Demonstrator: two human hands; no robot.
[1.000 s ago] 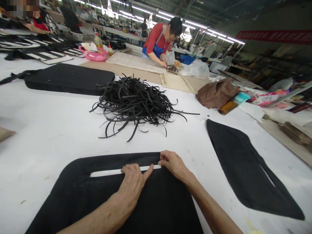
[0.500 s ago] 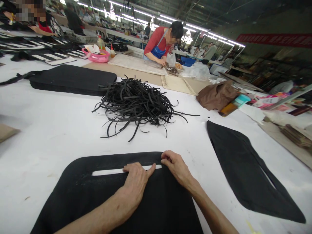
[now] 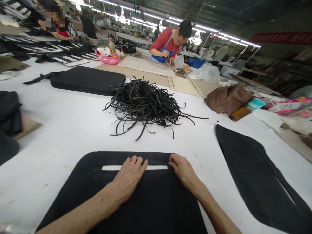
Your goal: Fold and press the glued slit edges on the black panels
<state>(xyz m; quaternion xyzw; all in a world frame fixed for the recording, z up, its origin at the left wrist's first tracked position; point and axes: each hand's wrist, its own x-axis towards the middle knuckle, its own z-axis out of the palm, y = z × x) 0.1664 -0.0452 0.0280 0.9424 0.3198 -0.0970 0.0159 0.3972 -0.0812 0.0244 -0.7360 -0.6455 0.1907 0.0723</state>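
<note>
So I've got the black panel [image 3: 151, 201] right in front of me, flat on the white table [image 3: 80, 123], slotted end pointing away, which I reckon puts that slot [image 3: 157, 167] in easy reach of both hands. My left hand [image 3: 130, 175] lies palm-down across the slot, not gripping anything, fingers close together on the strip by the far edge and thumb a bit apart; looks to me like it's there to stop the panel sliding. My right hand [image 3: 184, 170] is at the far right corner with its fingertips curled in; can't tell from here if they're actually pinching the edge. The two hands are apart, one either side of the slot's right end, so I figure that bit is pinned from both sides. The pile of black strips [image 3: 148, 102] sits beyond the panel, probably so it's handy without being underfoot, with a black stack [image 3: 87, 79] behind it to the left. Another slotted piece [image 3: 253, 169] lies off to the right, well apart from my elbows.
</note>
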